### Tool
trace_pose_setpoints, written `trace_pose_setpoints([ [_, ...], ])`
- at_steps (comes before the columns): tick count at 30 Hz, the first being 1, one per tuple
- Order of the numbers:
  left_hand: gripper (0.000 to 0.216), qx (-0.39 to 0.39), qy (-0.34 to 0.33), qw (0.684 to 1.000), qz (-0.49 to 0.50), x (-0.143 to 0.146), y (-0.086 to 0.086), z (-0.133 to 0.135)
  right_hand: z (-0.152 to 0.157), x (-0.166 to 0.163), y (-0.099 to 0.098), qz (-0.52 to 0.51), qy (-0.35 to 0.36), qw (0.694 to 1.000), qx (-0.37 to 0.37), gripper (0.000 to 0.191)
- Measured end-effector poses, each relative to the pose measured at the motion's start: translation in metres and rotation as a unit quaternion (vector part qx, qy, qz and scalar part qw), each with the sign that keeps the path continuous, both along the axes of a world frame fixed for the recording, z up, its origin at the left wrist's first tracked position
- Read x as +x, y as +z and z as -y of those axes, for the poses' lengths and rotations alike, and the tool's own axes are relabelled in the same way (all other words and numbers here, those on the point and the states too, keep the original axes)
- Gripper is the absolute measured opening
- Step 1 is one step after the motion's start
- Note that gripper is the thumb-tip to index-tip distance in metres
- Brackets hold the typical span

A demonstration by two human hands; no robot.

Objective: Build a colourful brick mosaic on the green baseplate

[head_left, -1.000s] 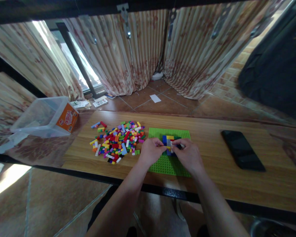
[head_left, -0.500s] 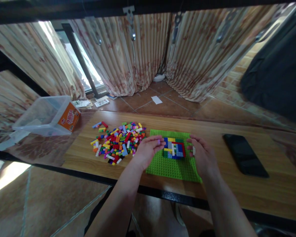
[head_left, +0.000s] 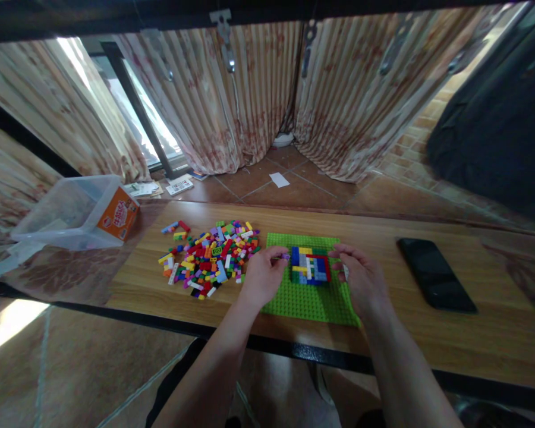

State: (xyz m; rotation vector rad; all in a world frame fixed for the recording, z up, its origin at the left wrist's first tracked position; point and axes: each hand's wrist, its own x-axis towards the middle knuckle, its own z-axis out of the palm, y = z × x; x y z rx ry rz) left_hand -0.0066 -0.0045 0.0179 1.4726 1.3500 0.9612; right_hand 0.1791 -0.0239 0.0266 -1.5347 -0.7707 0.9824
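A green baseplate [head_left: 312, 306] lies on the wooden table, bearing a low block of multicoloured toy bricks [head_left: 310, 266] with a red edge on its right. At the left side of this block, my left hand [head_left: 267, 270] pinches a small purple brick [head_left: 287, 257] at its fingertips. Over the plate's right side is my right hand [head_left: 361, 276], its fingers curled with a small white brick [head_left: 345, 272] in them. Both hands appear slightly apart from the built bricks. Left of the plate spreads a pile of loose bricks [head_left: 214, 255] in many colours.
A black phone [head_left: 437, 274] lies on the table [head_left: 383, 238] to the right. Beyond the table's left end stands a clear plastic bin [head_left: 71, 214] with an orange label. Curtains [head_left: 249, 101] hang behind, and a dark cloth shape [head_left: 494, 119] is at far right.
My left fingers have closed more around the purple brick and rotated inward. The right hand stays nearly in place with the white brick. The whole view has shifted slightly.
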Motion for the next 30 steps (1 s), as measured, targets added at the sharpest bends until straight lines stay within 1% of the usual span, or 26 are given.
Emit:
trace_pose_setpoints([
  [3, 0.022, 0.026, -0.003, 0.999, -0.027, 0.001, 0.001, 0.000, 0.000, -0.001, 0.000, -0.005, 0.003, 1.000, -0.002, 0.032],
  [6, 0.023, 0.040, -0.003, 0.999, -0.030, 0.005, 0.000, -0.001, 0.000, 0.000, 0.000, 0.002, 0.002, 1.000, -0.005, 0.033],
  [11, 0.025, 0.062, -0.003, 0.995, -0.073, 0.010, -0.003, -0.001, 0.000, 0.001, 0.000, 0.031, 0.008, 0.999, 0.000, 0.033],
  [21, 0.030, 0.060, -0.017, 0.993, -0.100, 0.012, 0.001, 0.001, -0.001, 0.003, -0.001, 0.053, 0.013, 0.998, -0.008, 0.036],
  [26, 0.019, 0.079, -0.019, 0.992, -0.101, 0.012, 0.000, 0.002, 0.000, 0.003, -0.001, 0.053, 0.002, 0.999, -0.011, 0.035],
  [30, 0.018, 0.095, -0.025, 0.989, -0.107, 0.011, 0.001, 0.002, 0.000, 0.003, -0.001, 0.038, -0.010, 0.999, -0.022, 0.035],
])
